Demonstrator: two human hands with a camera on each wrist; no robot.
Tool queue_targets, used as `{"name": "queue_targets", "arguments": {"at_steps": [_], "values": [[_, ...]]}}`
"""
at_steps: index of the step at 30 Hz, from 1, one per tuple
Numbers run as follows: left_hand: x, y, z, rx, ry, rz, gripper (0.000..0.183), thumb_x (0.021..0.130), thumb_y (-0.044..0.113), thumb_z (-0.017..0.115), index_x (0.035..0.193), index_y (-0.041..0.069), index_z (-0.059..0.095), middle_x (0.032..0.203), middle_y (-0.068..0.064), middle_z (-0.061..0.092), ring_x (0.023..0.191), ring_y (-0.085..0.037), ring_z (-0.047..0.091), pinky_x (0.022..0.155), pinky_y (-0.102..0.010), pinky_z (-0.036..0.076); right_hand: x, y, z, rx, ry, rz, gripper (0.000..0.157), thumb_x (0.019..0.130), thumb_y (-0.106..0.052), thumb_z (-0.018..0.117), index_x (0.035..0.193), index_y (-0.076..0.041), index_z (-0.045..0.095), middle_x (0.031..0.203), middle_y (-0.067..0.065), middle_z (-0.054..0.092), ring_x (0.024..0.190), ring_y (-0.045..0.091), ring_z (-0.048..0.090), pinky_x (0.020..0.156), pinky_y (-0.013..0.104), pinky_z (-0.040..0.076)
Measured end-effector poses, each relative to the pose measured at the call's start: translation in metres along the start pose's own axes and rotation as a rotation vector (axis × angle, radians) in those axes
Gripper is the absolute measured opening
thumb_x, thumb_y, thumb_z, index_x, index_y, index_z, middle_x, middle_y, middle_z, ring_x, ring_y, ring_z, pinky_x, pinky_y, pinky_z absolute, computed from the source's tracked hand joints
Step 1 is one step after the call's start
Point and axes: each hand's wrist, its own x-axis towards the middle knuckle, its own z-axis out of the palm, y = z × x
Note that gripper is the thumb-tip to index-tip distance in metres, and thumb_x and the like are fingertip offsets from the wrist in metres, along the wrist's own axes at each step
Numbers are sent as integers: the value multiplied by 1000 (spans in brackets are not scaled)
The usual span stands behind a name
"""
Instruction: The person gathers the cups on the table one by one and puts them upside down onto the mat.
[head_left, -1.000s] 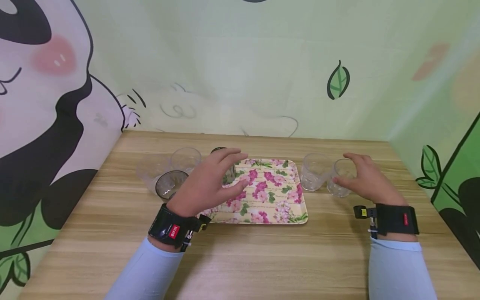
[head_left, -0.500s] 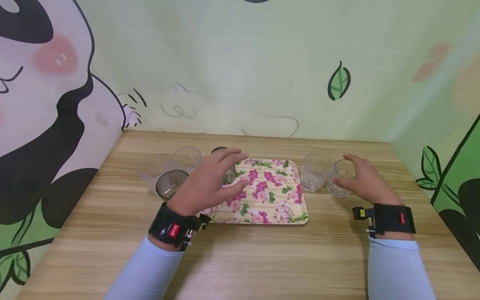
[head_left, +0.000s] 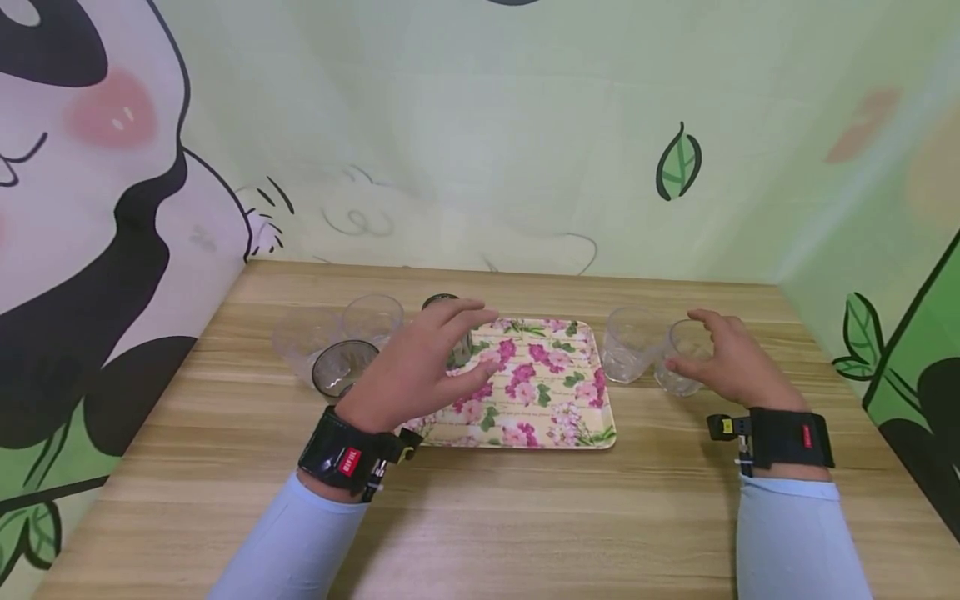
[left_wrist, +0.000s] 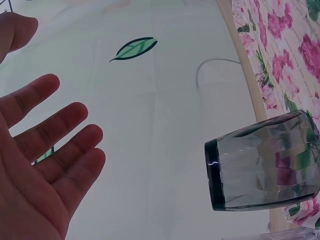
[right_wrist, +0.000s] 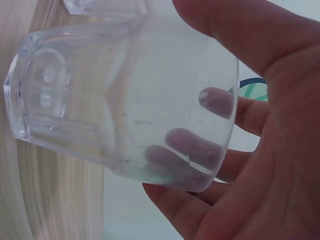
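Illegible lettering on red wristband label (head_left: pixel 349 461), tray (head_left: pixel 517 417)

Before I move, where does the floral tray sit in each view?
Head: floral tray just below centre, its left part behind the left hand.
Left wrist: along the right edge, cut off by the frame.
Right wrist: not in it.
Shared landmark: green leaf on the backdrop; upper right, upper left and, partly hidden, right of centre, respectively.

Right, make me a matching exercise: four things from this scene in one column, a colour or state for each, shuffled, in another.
Column one
1. left hand
2. right hand
3. tray
4. left sleeve

Column two
A. flower-patterned
B. light blue
C. fingers around a clear glass
D. fingers apart, holding nothing

Pairs: 1-D; 2-C; 3-A; 4-B
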Motion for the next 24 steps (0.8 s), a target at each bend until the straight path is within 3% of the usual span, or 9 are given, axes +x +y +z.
{"name": "queue_targets", "arguments": {"at_steps": [3, 13, 24], "values": [[0, 0, 0, -2, -4, 0, 53, 96, 41, 62, 143, 17, 54, 143, -12, 59, 132, -25, 53, 107, -49, 54, -1, 0, -1, -3, -6, 2, 105, 85, -62, 69, 156, 0, 22, 151, 44, 28, 128, 58, 41, 101, 80, 42], [0, 0, 0, 0, -5, 16, 53, 97, 41, 62, 144, 18, 53, 141, -11, 60, 130, -25, 54, 107, -49, 54, -2, -1, -3, -30, -27, 38, 106, 82, -45, 80, 155, 4, 21, 146, 49, 24, 120, 60, 44, 99, 81, 44], [-1, 0, 0, 6, -12, 11, 52, 99, 43, 58, 143, 18, 54, 142, -11, 60, 131, -25, 54, 106, -49, 55, -4, 1, -4, -57, -13, 42, 101, 81, -46, 80, 149, 8, 29, 141, 48, 28, 112, 56, 50, 93, 77, 50]]}}
